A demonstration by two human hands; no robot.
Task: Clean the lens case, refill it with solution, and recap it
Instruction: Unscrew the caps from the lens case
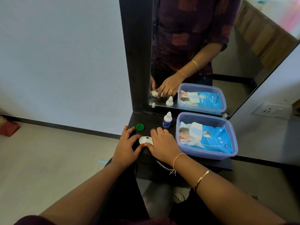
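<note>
looks early: green cap (140,127) off, far left; left hand (125,143) pinches lens case (143,140), right hand (162,142) covers its other half, grip unclear; cleaning, refill, recapping remain.

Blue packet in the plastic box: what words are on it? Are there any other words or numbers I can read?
"CARING BABY WET WI", then cut off: on the blue wet-wipes packet in the clear plastic box.
"72", probably: in a round badge on the same packet.
Too blurred to read: the dark label on the small white dropper bottle.
</note>
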